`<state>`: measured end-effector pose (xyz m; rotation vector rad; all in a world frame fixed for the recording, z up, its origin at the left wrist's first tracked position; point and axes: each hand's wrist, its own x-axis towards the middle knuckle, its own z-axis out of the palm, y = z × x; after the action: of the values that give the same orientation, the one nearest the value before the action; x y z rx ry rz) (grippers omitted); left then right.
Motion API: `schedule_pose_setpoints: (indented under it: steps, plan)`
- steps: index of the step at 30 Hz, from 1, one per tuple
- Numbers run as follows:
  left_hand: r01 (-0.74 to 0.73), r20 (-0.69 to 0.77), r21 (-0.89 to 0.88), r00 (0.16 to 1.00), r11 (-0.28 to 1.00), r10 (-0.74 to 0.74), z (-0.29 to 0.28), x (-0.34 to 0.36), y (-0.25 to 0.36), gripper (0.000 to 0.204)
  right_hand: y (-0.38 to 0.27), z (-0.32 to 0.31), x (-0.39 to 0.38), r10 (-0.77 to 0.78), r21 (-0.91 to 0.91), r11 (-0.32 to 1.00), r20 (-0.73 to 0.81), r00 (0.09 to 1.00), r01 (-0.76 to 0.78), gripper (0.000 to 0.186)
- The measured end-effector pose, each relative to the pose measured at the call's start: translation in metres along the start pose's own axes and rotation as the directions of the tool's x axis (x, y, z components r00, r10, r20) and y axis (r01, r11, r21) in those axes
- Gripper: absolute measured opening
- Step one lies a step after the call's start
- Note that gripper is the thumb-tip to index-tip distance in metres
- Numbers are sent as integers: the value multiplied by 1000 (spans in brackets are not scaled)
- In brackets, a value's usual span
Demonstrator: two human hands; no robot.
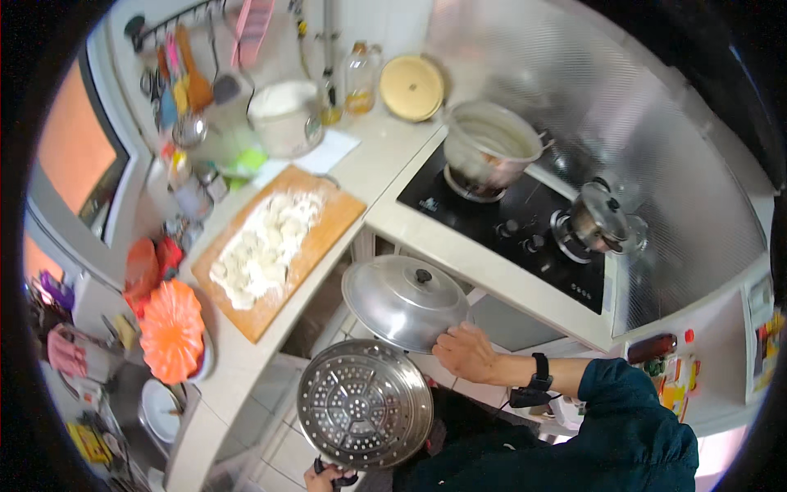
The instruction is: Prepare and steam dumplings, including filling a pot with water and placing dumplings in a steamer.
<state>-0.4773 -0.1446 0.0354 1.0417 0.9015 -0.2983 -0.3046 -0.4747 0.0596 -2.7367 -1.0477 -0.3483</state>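
Low in the view, my left hand (321, 477) is closed on the black side handle of a steel steamer tray (361, 394) perforated with holes. My right hand (463, 351) grips the rim of a domed steel lid (393, 297) with a black knob, held above and slightly right of the tray, in front of the stove. Behind them, a wooden board (328, 221) on the counter carries several pale dumplings (258, 254) in white flour.
A pot (492, 143) and smaller lidded pot (592, 213) stand on the black hob (451, 205). The counter (377, 156) holds a white container (283, 123), bottles (359, 78) and an orange scalloped dish (170, 328). A sink (131, 406) is at lower left, shelving (721, 344) at right.
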Motion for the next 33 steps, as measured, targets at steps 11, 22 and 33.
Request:
schedule_pose_setpoints:
  steps: [11,22,33]
  plan:
    - [-215,-3,-300,974,929,224,34,-38,45,22,173,-177,42,-50,-586,796,-310,949,-149,3]
    - [-251,-61,-528,964,811,259,159,-23,92,21,365,-147,85,109,-601,776,-170,979,-191,12]
    - [-307,-259,-511,946,803,196,229,-4,113,27,413,-121,92,21,-590,801,-143,990,-102,12]
